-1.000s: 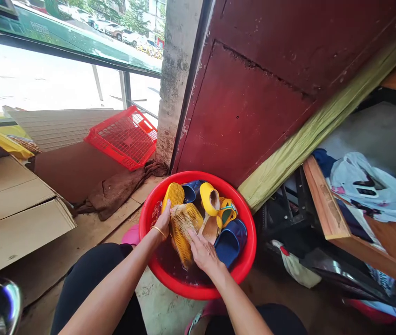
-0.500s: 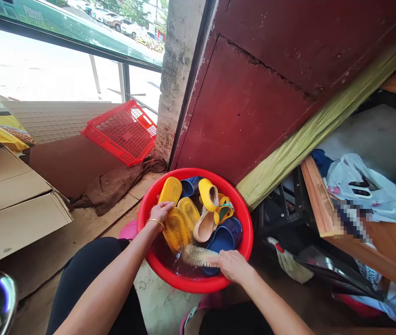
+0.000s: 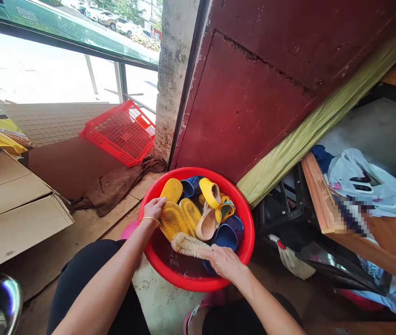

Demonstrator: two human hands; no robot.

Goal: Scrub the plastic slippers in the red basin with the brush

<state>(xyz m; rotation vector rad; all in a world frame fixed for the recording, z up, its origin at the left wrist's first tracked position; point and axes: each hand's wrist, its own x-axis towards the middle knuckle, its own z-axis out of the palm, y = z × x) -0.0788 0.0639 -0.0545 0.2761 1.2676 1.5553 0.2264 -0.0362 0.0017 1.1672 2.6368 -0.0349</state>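
Observation:
My left hand (image 3: pixel 153 209), with a bangle at the wrist, grips the edge of a yellow slipper (image 3: pixel 171 219) whose ridged sole faces up. My right hand (image 3: pixel 224 261) is closed round the handle of a pale-bristled scrub brush (image 3: pixel 188 245). The bristle head lies against the lower end of that sole. Both hands are over a red basin (image 3: pixel 247 242) with dark water in its lower part. Also in the basin are a yellow clog (image 3: pixel 209 192), a tan-lined shoe (image 3: pixel 207 225), blue slippers (image 3: pixel 228 233) and more yellow footwear.
Behind the basin stands a dark red door (image 3: pixel 250 111). A red crate (image 3: pixel 121 132) and a brown cloth (image 3: pixel 121 184) lie to the left, near cardboard (image 3: pixel 12 186). At right is a wooden shelf (image 3: pixel 318 195) with a white plastic bag (image 3: pixel 368 186). A metal bowl (image 3: pixel 14 298) sits lower left.
The brush and my right hand have moved left and slightly up, onto the slipper's sole. My left hand and the slipper have shifted slightly left and up.

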